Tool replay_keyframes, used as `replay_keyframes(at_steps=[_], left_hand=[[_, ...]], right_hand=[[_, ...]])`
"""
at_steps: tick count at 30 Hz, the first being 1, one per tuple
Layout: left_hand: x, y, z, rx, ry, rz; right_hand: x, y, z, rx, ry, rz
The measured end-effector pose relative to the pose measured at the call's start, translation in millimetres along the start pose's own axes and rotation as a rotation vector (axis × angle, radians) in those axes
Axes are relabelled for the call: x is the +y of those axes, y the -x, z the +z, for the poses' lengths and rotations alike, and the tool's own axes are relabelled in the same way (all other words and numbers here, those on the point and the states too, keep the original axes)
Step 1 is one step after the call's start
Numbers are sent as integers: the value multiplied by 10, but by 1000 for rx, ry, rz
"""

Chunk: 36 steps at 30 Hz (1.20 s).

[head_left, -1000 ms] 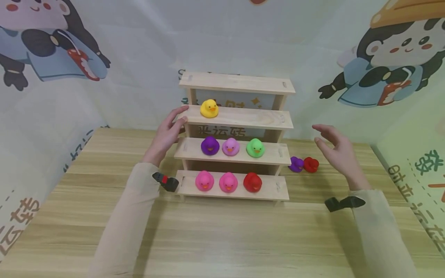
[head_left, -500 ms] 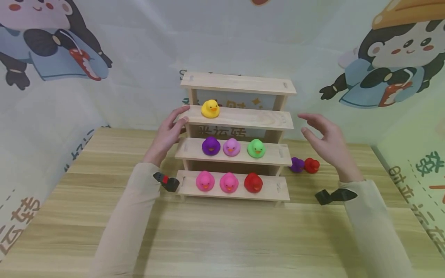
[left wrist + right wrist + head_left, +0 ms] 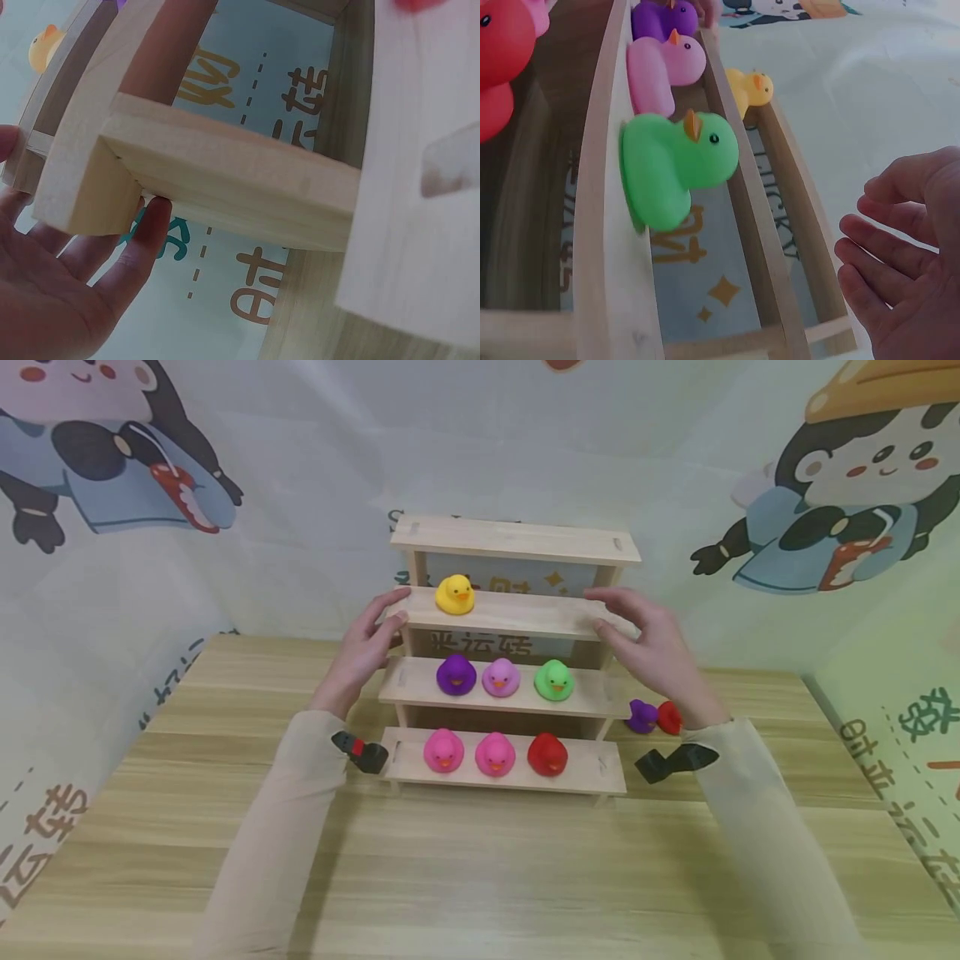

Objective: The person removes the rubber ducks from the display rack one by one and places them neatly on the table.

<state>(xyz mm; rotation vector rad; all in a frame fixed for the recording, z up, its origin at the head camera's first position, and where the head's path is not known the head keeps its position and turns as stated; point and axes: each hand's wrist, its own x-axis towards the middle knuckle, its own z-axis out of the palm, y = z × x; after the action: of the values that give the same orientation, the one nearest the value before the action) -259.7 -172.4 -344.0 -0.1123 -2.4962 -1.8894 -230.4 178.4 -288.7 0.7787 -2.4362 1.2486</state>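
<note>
A four-tier wooden shelf rack (image 3: 536, 611) stands at the back of the table. My left hand (image 3: 360, 652) grips the left end of its second-highest board, thumb in front and fingers reaching behind, as the left wrist view shows. On that board sits a yellow rubber duck (image 3: 454, 596). Over the board's right end hovers my right hand (image 3: 651, 642), its fingers loosely bent and nothing between them. One tier lower are a purple duck (image 3: 457, 675), a light pink duck (image 3: 501, 678) and a green duck (image 3: 671, 169). Two pink ducks (image 3: 443, 751) and a red duck (image 3: 547, 754) occupy the bottom board.
Right of the rack, another purple duck (image 3: 642, 717) and a red duck (image 3: 669, 718) lie on the wooden table (image 3: 480, 868), the latter partly covered by the right wrist. A printed cloth backdrop (image 3: 322, 510) hangs behind and along the sides. Black cameras (image 3: 677, 762) sit at both wrists.
My right hand has moved left and slightly up, from beside the rack to the right end of the second-highest board. My left hand has kept its grip in place.
</note>
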Motion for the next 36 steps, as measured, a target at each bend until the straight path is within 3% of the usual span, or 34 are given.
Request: replay_keyframes(at_steps=[9,11,20,29,36], left_hand=[[-69,-31,-22,4,6,2],[-12,3,-11,9,-10,-12],[-5,7,4,12,5,-9],[1,16,-7,19,7,-12],[10,23,-5,18,-8,-9]], right_hand=[[-82,-178,217,-11,-69,-49],[-92,-222,274,-11,-72,-41],[-141,-439,489,-21,-162,-17],[-286,-627,754,-76,-178,33],[-393,-739,933,-90,-169,17]])
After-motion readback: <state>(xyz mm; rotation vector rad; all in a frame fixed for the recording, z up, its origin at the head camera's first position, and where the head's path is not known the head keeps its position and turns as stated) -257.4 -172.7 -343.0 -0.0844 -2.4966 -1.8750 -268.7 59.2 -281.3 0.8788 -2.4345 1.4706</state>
